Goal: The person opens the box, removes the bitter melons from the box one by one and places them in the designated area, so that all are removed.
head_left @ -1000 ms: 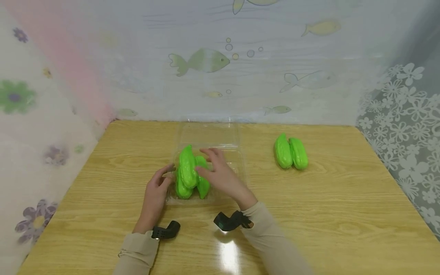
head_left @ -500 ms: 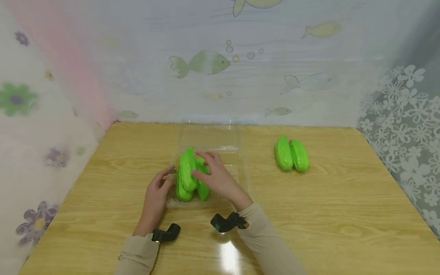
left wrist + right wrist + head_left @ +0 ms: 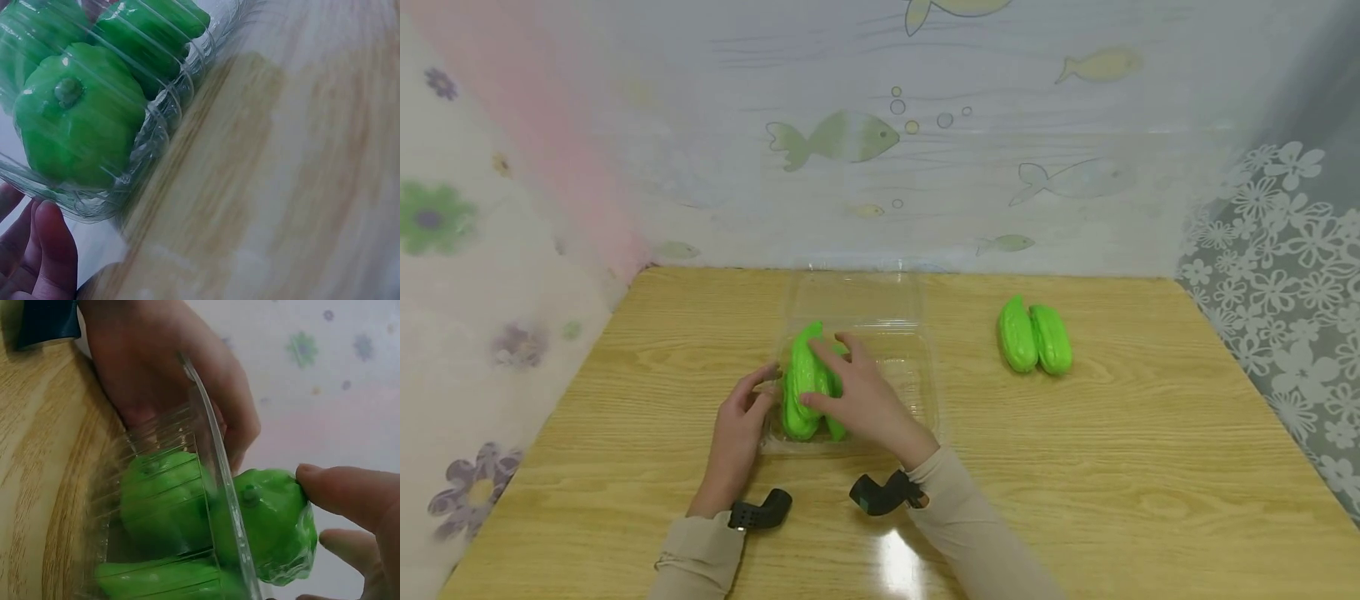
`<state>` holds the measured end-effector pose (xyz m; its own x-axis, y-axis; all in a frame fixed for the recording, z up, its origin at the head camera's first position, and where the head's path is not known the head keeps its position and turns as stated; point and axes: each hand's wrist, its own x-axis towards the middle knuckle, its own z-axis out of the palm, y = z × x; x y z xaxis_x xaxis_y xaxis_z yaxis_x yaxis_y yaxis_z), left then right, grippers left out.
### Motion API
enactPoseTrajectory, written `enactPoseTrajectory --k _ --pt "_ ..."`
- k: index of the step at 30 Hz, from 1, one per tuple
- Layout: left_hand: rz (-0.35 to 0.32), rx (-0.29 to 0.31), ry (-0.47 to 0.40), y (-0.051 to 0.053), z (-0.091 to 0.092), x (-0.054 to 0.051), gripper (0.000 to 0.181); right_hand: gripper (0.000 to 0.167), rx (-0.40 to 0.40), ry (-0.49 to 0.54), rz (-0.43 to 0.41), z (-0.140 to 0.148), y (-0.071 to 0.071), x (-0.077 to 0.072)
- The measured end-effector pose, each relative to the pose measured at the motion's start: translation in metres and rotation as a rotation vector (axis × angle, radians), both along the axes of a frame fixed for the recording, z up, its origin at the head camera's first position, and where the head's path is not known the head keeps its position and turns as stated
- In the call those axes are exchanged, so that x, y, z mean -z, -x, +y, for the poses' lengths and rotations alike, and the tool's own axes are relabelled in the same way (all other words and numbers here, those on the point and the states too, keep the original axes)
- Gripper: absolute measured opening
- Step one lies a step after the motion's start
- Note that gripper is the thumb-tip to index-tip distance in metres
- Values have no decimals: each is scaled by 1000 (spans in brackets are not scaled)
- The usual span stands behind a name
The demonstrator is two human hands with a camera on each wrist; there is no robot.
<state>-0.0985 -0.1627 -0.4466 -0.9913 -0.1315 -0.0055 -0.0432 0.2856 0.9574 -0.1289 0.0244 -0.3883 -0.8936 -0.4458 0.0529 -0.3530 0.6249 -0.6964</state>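
A clear plastic clamshell box stands on the table, its lid laid back. Several bright green, ridged, gourd-like pieces fill its left part, at least one in clear film. The upper piece lies on the others and rises above the rim in the right wrist view. My right hand is over the pile, thumb tip touching the end of that upper piece, fingers spread beside it. My left hand rests loosely against the box's left wall, thumb near the lower corner in the left wrist view.
Two more green pieces lie side by side on the wooden table, right of the box. A patterned wall covering rises behind the table. Black wrist cameras are strapped to both wrists.
My right hand has shifted left across the green pile, with its thumb and forefinger now over the upper piece. The left hand stays at the box's left wall.
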Motion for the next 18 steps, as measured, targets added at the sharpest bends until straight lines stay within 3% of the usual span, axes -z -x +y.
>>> enactPoseTrajectory --k 4,9,14,18 --pt "-1 -4 -13 0 0 0 35 62 -37 -57 38 1 -1 -2" --pt "-4 -7 -10 1 -1 1 35 57 -45 -69 28 1 -2 -4" --pt "-2 -3 10 2 0 1 35 63 14 -115 51 -5 -4 -1" --pt "1 -1 7 2 0 1 35 70 63 -174 123 -11 -7 4"
